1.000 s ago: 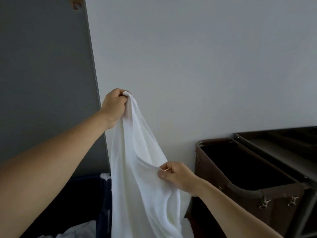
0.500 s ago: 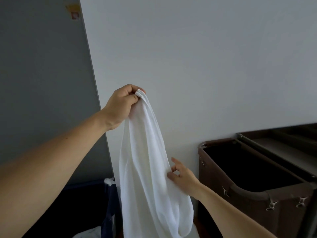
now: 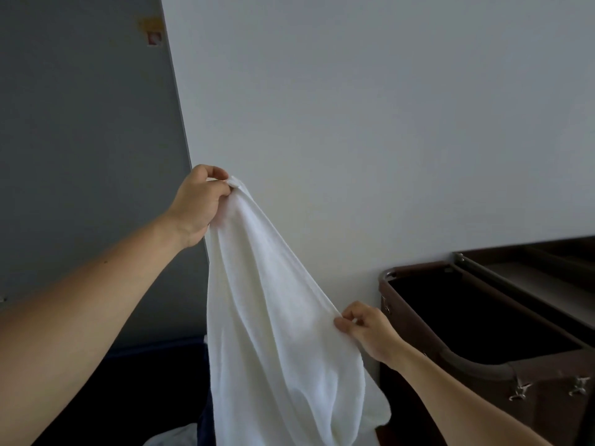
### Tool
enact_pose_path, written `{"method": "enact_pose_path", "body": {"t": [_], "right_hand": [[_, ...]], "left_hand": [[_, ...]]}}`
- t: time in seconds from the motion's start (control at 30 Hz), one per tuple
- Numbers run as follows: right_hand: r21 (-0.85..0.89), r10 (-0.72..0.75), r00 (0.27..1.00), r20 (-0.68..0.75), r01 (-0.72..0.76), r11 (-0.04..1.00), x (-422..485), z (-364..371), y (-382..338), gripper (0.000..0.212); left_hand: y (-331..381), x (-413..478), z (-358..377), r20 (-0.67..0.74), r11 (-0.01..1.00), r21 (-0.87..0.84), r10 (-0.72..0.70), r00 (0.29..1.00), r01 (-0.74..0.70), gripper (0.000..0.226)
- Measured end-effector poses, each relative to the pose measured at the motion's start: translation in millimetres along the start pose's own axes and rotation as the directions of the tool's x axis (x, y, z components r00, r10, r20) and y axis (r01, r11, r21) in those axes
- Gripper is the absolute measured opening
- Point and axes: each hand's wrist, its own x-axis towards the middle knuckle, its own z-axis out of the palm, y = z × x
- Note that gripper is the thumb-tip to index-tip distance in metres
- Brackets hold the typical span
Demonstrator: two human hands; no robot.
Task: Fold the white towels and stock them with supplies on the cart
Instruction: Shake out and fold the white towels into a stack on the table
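Note:
A white towel [image 3: 277, 317] hangs in the air in front of a pale wall. My left hand [image 3: 199, 204] grips its top corner, held up high. Lower and to the right, my right hand [image 3: 367, 329] pinches the towel's right edge and draws it sideways, so the cloth spreads between both hands. The towel's lower end runs out of the frame at the bottom. The brown cart [image 3: 483, 320] stands at the right, apart from the towel.
A dark blue bin [image 3: 154, 387] sits at the lower left with more white cloth [image 3: 174, 437] in it. A grey panel [image 3: 80, 156] covers the left wall. The cart's brown bag opens upward, with a shelf [image 3: 541, 278] behind it.
My right hand was open against the cloth half a second ago; now it pinches the right edge and has pulled it rightward. My left hand keeps its grip, slightly lower.

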Motion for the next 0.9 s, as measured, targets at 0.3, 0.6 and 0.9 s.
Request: {"method": "enact_pose_path", "body": {"t": [0.3, 0.6, 0.9], "right_hand": [[0.046, 0.003, 0.960, 0.280, -0.017, 0.999, -7.6, 27.8, -15.6, 0.014], [0.091, 0.033, 0.972, 0.234, -0.056, 0.994, -22.3, 46.0, -18.5, 0.015], [-0.136, -0.054, 0.997, 0.063, 0.062, 0.989, -23.8, 63.4, -16.6, 0.012]], "left_hand": [[15.1, -5.2, 19.6, 0.136, 0.994, -0.068, 0.092, 0.986, -0.083, 0.018], [4.9, -4.8, 10.7, 0.051, 0.993, 0.030, 0.111, 0.992, -0.113, 0.017], [6.7, -7.2, 19.3, 0.073, 0.981, 0.088, 0.166, 0.983, -0.172, 0.035]]}}
